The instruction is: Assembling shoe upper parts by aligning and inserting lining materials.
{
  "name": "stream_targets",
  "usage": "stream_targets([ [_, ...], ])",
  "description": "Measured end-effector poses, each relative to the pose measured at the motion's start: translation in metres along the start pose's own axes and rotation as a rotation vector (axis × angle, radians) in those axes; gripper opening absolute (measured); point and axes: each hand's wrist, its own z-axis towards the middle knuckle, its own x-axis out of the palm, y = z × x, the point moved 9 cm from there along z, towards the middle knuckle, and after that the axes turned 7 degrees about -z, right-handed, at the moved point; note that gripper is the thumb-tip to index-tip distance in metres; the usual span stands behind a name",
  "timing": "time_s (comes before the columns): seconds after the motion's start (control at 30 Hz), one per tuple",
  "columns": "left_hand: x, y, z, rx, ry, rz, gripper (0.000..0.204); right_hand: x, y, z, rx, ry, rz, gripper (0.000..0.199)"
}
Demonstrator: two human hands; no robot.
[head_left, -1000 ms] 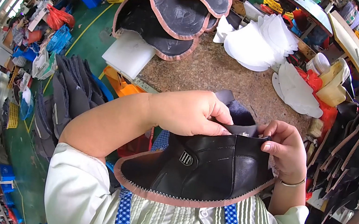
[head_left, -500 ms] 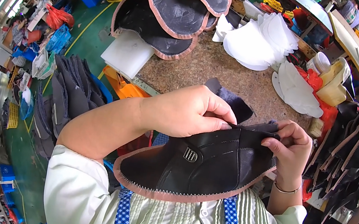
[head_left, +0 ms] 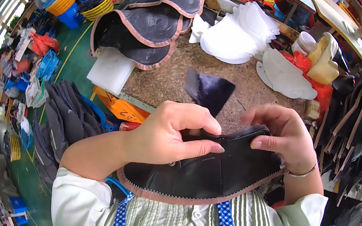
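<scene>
Black leather, a curved cut piece [head_left: 209,176] with a pinked tan edge, hangs between my hands just in front of my chest, above the near edge of the bench [head_left: 170,87]. My left hand [head_left: 170,132] is closed on its upper edge, thumb pressed flat along the top. My right hand [head_left: 284,136] pinches the same edge further along, fingers curled over it. A smaller dark flap [head_left: 210,91] stands up between them; I think it belongs to the same piece, though the join is hidden. Similar black pieces [head_left: 149,27] and white cut shapes [head_left: 235,36] lie stacked on the bench beyond.
</scene>
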Motion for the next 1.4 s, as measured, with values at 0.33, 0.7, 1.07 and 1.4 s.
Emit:
stream_targets([
  [0.33, -0.005, 0.002, 0.011, -0.006, 0.242, 0.407, 0.023, 0.000, 0.018, 0.020, -0.137, 0.213, -0.513, 0.017],
  [0.7, -0.024, 0.011, 0.024, -0.167, 0.684, 0.610, 0.042, 0.008, 0.042, 0.040, -0.329, 0.330, -0.811, 0.014],
  [1.07, -0.020, -0.025, 0.025, -0.230, 0.578, 0.592, 0.031, 0.050, 0.049, 0.038, -0.418, 0.213, -0.738, 0.019],
  [1.4, -0.027, -0.046, 0.034, -0.137, 0.536, 0.749, 0.034, 0.063, 0.074, 0.036, -0.566, 0.064, -0.790, 0.015],
])
